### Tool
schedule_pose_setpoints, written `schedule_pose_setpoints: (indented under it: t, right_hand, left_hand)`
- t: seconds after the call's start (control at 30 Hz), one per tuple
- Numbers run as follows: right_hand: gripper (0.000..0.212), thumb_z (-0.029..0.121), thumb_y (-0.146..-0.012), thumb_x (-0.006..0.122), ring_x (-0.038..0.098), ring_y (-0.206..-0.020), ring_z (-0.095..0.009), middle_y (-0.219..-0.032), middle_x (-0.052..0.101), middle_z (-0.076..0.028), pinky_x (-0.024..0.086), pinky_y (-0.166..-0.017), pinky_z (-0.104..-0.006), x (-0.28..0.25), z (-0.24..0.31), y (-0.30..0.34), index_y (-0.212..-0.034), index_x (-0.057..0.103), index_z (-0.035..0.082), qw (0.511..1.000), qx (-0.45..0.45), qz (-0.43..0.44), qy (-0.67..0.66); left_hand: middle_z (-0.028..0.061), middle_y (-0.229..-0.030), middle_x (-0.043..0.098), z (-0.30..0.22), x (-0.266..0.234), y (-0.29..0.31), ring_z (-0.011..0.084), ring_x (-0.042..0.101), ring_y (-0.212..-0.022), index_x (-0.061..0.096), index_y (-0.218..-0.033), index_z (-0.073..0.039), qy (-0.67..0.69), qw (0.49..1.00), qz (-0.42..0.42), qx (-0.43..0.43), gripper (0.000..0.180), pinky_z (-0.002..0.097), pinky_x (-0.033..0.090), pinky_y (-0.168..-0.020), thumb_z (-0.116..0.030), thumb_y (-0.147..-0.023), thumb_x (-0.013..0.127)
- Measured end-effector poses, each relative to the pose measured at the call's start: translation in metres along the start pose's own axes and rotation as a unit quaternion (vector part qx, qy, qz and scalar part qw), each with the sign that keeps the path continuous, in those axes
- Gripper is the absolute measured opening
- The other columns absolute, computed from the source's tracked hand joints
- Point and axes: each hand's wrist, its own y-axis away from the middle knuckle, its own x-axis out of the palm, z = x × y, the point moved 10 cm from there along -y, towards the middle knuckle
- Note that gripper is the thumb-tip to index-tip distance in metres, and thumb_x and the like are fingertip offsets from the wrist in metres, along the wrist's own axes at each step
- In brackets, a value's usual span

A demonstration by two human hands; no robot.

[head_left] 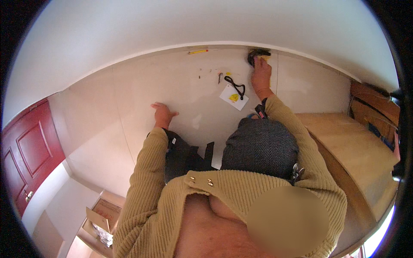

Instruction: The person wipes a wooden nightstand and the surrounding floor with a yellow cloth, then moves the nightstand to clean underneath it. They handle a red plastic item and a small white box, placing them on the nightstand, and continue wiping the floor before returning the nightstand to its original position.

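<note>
At the far side of the floor [142,86], close to the foot of the white wall, my right hand [261,75] reaches out with its fingers closed on a dark object [253,56] with a yellowish patch beside it. Its kind is not clear, and my fingers hide part of it. My left hand [163,115] rests on the pale floor to the left, fingers and thumb spread, holding nothing. Between the hands lies a white card [233,98] with a yellow picture and a black strap [238,87] looped over its corner. Beyond it is a small dark slender item [220,78].
A yellow stick-like tool [198,52] lies along the wall's base [172,46], with small bits scattered nearby. Wooden furniture [344,142] stands at my right. Left are a red door [32,150] and an open cardboard box [98,219]. My knees [260,146] are bent below my arms.
</note>
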Motion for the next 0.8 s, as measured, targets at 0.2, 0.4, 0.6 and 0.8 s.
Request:
schedule_pose_setpoints:
  t: [0.2,0.4,0.6,0.8]
  right_hand:
    - [0.045,0.000,-0.068,0.049,0.048,-0.099,-0.035,-0.109,0.052,-0.019,0.037,-0.088,-0.0431,0.021,0.097,-0.016,-0.113,0.051,0.001,0.987,-0.140,0.023,-0.070]
    - [0.043,-0.002,-0.071,0.048,0.048,-0.102,-0.033,-0.110,0.053,-0.015,0.037,-0.090,-0.0420,0.052,0.182,-0.035,-0.113,0.053,0.004,0.952,-0.248,0.079,-0.159]
    - [0.046,-0.005,-0.073,0.044,0.047,-0.100,-0.036,-0.112,0.052,-0.016,0.037,-0.090,-0.0385,0.078,0.264,-0.049,-0.115,0.053,0.009,0.857,-0.351,0.292,-0.238]
    - [0.049,0.001,-0.070,0.049,0.041,-0.115,-0.030,-0.120,0.047,-0.014,0.032,-0.099,-0.0361,0.005,0.186,-0.030,-0.119,0.049,0.007,0.861,-0.260,0.214,-0.382]
  left_hand:
    - [0.0480,-0.123,0.020,0.003,-0.011,0.011,0.0492,0.030,-0.120,0.013,-0.122,0.026,0.127,0.989,0.043,-0.065,0.121,0.0391,0.031,-0.100,-0.053,-0.055,0.075]
    - [0.0481,-0.123,0.020,0.005,-0.010,0.008,0.0493,0.038,-0.114,0.013,-0.122,0.025,0.120,0.991,0.017,-0.059,0.120,0.0377,0.043,-0.090,-0.049,-0.054,0.077]
    - [0.0479,-0.123,0.020,-0.005,-0.022,0.009,0.0482,0.037,-0.116,0.012,-0.123,0.025,0.013,0.999,-0.037,-0.011,0.122,0.0390,0.044,-0.088,-0.054,-0.054,0.075]
    - [0.0448,-0.130,0.010,0.009,-0.007,0.010,0.0401,0.056,-0.098,0.009,-0.127,0.020,0.091,0.992,0.015,-0.089,0.122,0.0336,0.048,-0.082,-0.049,-0.054,0.078]
